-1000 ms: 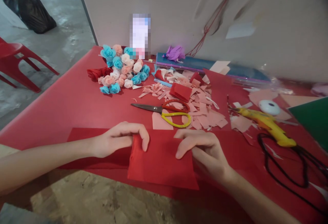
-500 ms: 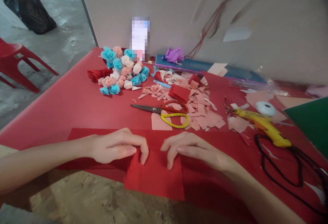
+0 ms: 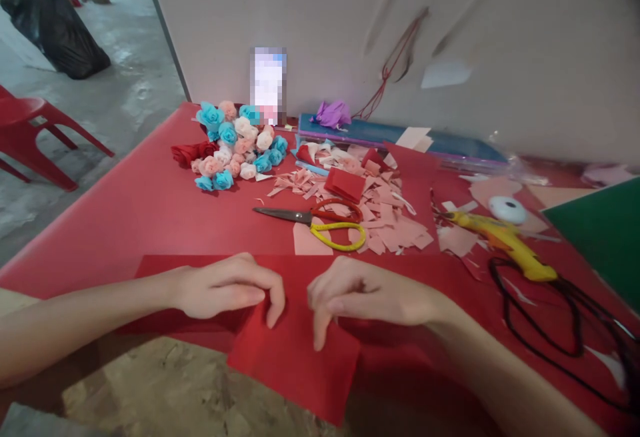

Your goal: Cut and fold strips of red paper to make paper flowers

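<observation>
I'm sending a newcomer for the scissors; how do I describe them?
On the red table, find the heap of pink paper scraps. The scissors lie at its near left edge; unlike the scraps, they have one red and one yellow handle.

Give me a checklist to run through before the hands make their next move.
1. Left hand in contact with the red sheet: ok, fingers on its upper left part.
2. Right hand in contact with it: ok, fingers on its upper right part.
3. Sheet wholly over the table: not ok, its near corner juts past the edge.
4. Scissors apart from both hands: ok, they lie beyond them.
5. Yellow glue gun cool: cannot tell.
</observation>
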{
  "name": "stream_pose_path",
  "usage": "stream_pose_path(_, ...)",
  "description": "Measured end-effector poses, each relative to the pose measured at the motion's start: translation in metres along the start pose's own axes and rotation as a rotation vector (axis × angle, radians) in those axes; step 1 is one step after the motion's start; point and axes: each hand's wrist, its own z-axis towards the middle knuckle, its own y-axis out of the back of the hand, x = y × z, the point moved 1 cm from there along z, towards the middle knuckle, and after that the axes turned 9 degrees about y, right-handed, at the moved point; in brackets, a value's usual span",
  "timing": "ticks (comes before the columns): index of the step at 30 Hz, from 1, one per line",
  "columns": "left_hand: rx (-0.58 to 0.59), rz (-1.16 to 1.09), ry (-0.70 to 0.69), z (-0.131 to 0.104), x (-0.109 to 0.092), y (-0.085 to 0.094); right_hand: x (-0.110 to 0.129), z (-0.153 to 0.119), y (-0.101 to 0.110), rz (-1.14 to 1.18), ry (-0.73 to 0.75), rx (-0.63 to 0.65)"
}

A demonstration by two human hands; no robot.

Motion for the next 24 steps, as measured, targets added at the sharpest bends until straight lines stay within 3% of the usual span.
stream_pose_path(3, -0.108, -0.069, -0.028, -0.004, -0.002, 0.007, 0.002, -0.021, 0.015, 0.104, -0.028, 0.047)
stream_pose_path(4, -0.139, -0.055, -0.036, -0.005, -0.002, 0.009, 0.003, -0.026, 0.019, 0.085, -0.043, 0.000)
stream_pose_path(8, -0.181, 0.071, -0.061, -0.006, 0.000, 0.008, 0.001, -0.026, 0.015, -0.055, -0.153, -0.441)
stream_pose_path(9, -0.180, 0.099, -0.072, -0.006, 0.001, 0.006, 0.000, -0.022, 0.010, -0.081, -0.185, -0.494)
stream_pose_path(15, -0.165, 0.237, -0.086, -0.004, 0.005, 0.003, -0.010, -0.007, -0.008, -0.199, -0.229, -0.575)
stream_pose_path(21, -0.018, 0.235, 0.016, -0.001, -0.012, 0.005, 0.000, 0.001, -0.011, -0.333, -0.137, -0.472)
stream_pose_path(24, -0.012, 0.217, 0.074, 0.002, -0.018, -0.001, 0.002, 0.010, -0.020, -0.381, -0.074, -0.462)
